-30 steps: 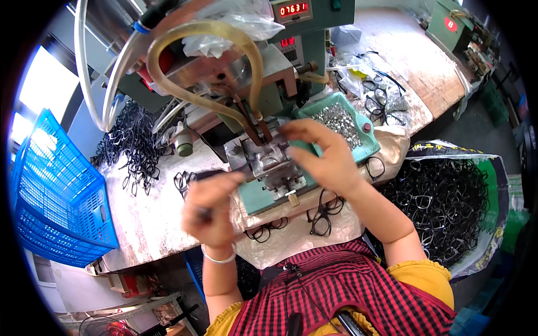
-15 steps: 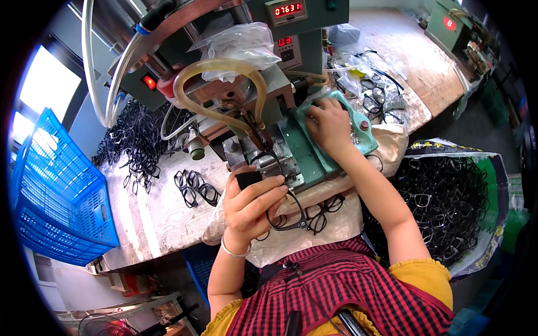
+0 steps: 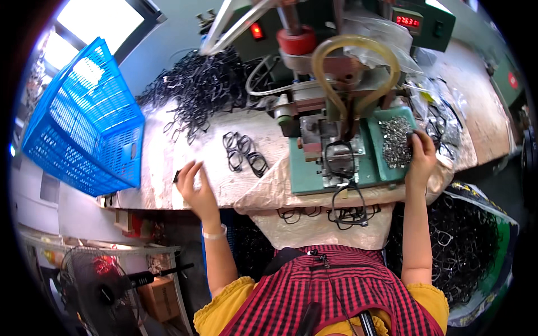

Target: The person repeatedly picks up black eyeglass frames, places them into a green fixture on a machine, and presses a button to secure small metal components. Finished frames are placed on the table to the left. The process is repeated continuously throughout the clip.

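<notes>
My left hand (image 3: 197,193) is over the left of the table with its fingers apart and something black at a fingertip, perhaps a finger cover. It holds no glasses frame. My right hand (image 3: 422,159) is at the right rim of a green tray (image 3: 414,115) of small shiny metal parts (image 3: 395,143). Its fingers are bent together, with something black at the tips; whether they hold a part is hidden. A black glasses frame (image 3: 348,208) sits in the press (image 3: 334,126) between my hands, one rim under the tool and the other hanging over the front edge.
Several black glasses frames (image 3: 245,152) lie on the table left of the press. Behind them is a heap of black frames (image 3: 204,84). A blue plastic crate (image 3: 84,120) stands at the left. A large sack (image 3: 455,257) of frames is at the lower right.
My left hand has let go of the glasses frame and moved left, away from the press. My right hand has drawn back from inside the tray to its rim. The view has turned left.
</notes>
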### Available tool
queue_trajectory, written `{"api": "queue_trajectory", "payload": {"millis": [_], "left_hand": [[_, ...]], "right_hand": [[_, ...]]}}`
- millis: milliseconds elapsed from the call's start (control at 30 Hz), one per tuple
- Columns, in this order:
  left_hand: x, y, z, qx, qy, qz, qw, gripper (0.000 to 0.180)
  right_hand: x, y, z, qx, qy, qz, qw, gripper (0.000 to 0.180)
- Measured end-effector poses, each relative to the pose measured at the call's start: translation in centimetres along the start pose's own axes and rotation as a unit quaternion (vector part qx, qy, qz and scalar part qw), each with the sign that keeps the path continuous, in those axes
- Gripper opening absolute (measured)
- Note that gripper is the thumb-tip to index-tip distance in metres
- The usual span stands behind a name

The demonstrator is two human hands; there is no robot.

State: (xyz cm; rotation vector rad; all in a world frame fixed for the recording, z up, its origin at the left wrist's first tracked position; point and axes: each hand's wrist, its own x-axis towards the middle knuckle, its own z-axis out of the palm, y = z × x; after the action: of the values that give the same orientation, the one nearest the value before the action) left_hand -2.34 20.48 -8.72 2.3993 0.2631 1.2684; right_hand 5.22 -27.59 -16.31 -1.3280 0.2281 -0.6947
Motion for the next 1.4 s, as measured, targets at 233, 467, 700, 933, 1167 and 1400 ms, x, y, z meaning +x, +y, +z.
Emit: {"api": "queue_trajectory", "payload": {"millis": [233,467,700,933,1167,1400], "left_hand": [[2.5,-3.4,7.7,0.144,-0.155,0.069,0.975,0.006],[-0.4,-6.4,11.2,0.177,-0.248,-0.046,0.951,0.030],[0.5,-5.5,9.5,-0.001,-0.180,0.006,0.984,0.020],[-0.2,-0.3,10.2,-0.133,-0.136,-0.056,0.980,0.020],[1.3,1.1,11.2,0.021,-0.135,0.018,0.991,0.032],[0.5,0.0,14.1,-0.186,-0.102,-0.131,0.968,0.030]], "right_hand": [[0.4,-1.6,5.3,-0.043,-0.105,-0.004,0.994,0.016],[-2.6,-4.1,-0.2,-0.236,-0.035,-0.045,0.970,0.016],[-5.1,-9.3,1.8,-0.197,-0.160,-0.071,0.965,0.016],[-5.1,-9.0,10.5,-0.025,-0.203,-0.080,0.975,0.038],[-6.2,-9.6,11.3,0.087,-0.227,0.041,0.969,0.049],[-8.0,-12.1,10.7,0.070,-0.256,0.041,0.963,0.056]]}}
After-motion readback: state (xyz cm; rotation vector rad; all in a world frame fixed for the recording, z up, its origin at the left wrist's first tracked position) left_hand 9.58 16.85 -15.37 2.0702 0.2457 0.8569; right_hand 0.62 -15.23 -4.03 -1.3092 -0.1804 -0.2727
